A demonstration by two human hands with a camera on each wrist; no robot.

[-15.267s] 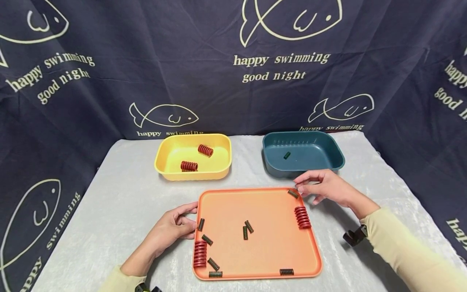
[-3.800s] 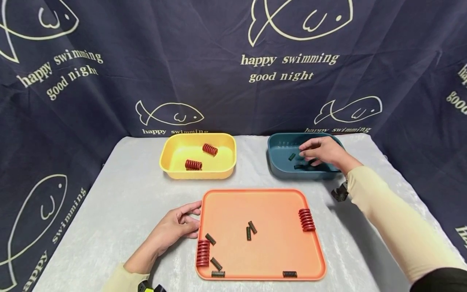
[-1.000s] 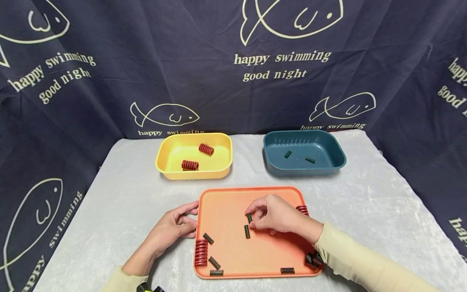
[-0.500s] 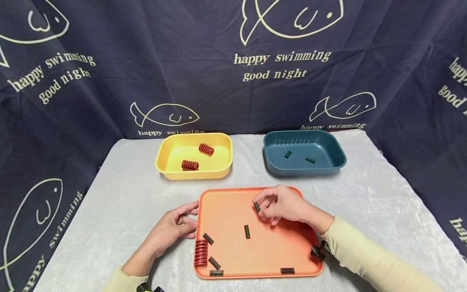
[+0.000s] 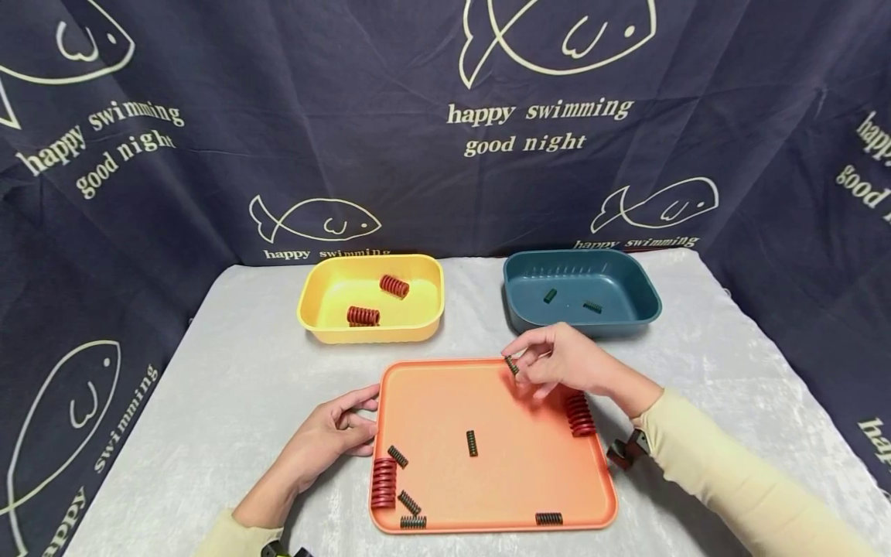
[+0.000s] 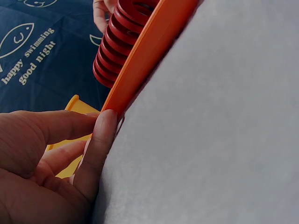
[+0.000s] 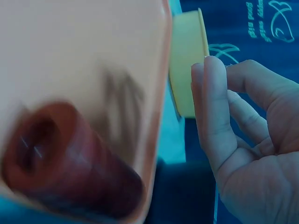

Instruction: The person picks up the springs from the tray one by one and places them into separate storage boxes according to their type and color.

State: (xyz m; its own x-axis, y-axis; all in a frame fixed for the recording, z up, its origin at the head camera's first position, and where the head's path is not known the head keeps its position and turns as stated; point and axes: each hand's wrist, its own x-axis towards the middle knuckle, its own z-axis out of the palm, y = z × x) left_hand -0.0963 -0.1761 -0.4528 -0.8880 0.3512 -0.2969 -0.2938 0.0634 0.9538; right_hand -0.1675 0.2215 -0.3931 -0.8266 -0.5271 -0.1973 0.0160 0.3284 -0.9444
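Note:
My right hand (image 5: 567, 360) pinches a small dark coil spring (image 5: 511, 365) between thumb and fingers, over the far edge of the orange tray (image 5: 529, 472). In the right wrist view the right hand (image 7: 247, 116) hides that spring. My left hand (image 5: 323, 433) grips the tray's left rim, and the left wrist view shows its thumb and finger pinching the rim (image 6: 140, 51). One small dark spring (image 5: 472, 443) lies mid-tray, and several others lie along its left and near sides. A thick red spring (image 5: 384, 483) rests at the left rim, another red spring (image 5: 580, 415) at the right.
Behind the tray on the grey cloth stand a yellow bin (image 5: 370, 333) holding two red springs (image 5: 394, 286) and a dark blue bin (image 5: 581, 323) with two small dark springs (image 5: 592, 307) visible. A navy curtain (image 5: 418, 155) hangs behind.
My right hand has picked one dark spring off the middle of the tray and carried it up and right. The blue bin showed one spring at first, now two. My left hand stays put.

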